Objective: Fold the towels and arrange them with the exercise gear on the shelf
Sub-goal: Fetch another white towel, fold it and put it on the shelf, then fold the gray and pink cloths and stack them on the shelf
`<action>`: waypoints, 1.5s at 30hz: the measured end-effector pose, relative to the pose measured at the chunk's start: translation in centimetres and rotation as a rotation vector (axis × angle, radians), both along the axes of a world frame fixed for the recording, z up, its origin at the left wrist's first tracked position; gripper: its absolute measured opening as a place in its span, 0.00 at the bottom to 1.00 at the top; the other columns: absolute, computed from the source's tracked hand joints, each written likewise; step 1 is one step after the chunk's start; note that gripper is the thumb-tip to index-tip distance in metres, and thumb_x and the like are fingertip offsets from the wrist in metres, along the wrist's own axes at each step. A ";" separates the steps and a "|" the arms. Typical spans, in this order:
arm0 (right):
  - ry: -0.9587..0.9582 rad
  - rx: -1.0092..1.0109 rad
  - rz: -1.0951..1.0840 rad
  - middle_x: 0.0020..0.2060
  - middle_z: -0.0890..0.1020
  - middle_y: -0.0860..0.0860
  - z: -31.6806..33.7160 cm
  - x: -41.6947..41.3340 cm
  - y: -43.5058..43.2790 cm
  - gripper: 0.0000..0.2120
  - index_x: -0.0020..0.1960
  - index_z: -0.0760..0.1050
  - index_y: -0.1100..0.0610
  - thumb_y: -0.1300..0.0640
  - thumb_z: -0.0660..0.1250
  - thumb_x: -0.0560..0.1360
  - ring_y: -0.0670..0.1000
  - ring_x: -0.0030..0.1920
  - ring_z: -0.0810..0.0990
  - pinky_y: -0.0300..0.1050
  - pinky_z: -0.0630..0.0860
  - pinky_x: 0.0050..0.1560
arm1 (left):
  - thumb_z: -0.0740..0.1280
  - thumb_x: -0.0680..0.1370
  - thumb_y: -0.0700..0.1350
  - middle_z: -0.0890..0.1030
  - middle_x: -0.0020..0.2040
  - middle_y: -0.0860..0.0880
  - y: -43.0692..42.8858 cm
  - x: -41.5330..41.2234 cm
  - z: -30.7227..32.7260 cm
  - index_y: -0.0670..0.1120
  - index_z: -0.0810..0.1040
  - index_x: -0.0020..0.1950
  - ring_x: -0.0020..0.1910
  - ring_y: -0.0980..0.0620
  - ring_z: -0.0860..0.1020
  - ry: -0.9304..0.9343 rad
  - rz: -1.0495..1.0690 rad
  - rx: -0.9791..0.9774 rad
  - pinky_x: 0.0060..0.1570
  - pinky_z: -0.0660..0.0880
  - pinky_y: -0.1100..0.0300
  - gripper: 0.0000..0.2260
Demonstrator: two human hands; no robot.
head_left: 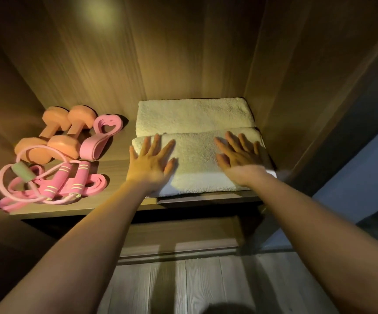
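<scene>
Head view: two towels, folded, on the right half of the wooden shelf [115,164], one behind the other. Back towel [192,114] against the rear wall [160,64]. Front towel [197,164] just before it, touching along the long edge and reaching close to the shelf's front lip. Both cream, thick terry, folded into long flat rectangles with rounded edges, lying crosswise. Top of the front one lit warm, its near side paler, with a small white patch at the near right corner.

Two hands, both on the front towel: left hand [151,159] on its left end, right hand [240,155] on its right end. Palms down, fingers straight and spread apart, pressing flat, gripping nothing. Both slightly blurred.

On the left half of the shelf, the gear, with a strip of bare wood between it and the towels:
- two orange dumbbells [55,118], lying side by side toward the back
- one pink loop band [102,137] just right of them
- two pink rope handles [57,182] with pale stripes, side by side at the front
- one pink tube [4,177] in loops, with a grey-green sleeve [22,171] on it
- one more flat pink band [97,182], coiled under and beside the handles
</scene>
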State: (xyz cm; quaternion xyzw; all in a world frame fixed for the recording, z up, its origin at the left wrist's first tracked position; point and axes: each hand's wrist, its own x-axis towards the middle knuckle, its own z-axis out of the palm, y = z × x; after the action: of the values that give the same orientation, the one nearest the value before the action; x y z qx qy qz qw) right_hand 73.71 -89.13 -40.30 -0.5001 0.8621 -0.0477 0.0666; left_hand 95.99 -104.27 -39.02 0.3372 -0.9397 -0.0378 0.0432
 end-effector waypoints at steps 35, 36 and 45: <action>-0.305 0.120 -0.284 0.80 0.49 0.51 17.6 3.2 27.8 0.28 0.79 0.46 0.43 0.40 0.48 0.81 0.55 0.79 0.46 0.63 0.46 0.75 | 0.58 0.80 0.56 0.56 0.79 0.49 26.2 -6.1 20.0 0.52 0.53 0.79 0.79 0.48 0.50 -0.304 -0.273 0.211 0.75 0.45 0.40 0.29; -0.300 0.118 -0.307 0.80 0.50 0.51 18.0 2.0 29.5 0.28 0.79 0.47 0.44 0.40 0.48 0.81 0.55 0.79 0.46 0.63 0.47 0.76 | 0.58 0.80 0.56 0.56 0.79 0.49 27.6 -7.5 20.2 0.52 0.53 0.79 0.79 0.48 0.50 -0.311 -0.311 0.214 0.75 0.46 0.40 0.29; -0.299 0.058 -0.535 0.80 0.47 0.50 21.5 -10.6 41.6 0.28 0.80 0.47 0.46 0.44 0.50 0.82 0.54 0.79 0.43 0.60 0.47 0.75 | 0.60 0.79 0.53 0.56 0.79 0.48 38.9 -24.2 23.0 0.51 0.54 0.79 0.79 0.48 0.50 -0.203 -0.593 0.299 0.75 0.50 0.49 0.29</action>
State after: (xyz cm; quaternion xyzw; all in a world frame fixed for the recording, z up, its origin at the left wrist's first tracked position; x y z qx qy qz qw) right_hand 63.10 -47.55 -18.84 -0.2408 0.9448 -0.1122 0.1920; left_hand 71.79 -65.41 -16.05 0.0543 -0.9803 -0.1524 -0.1134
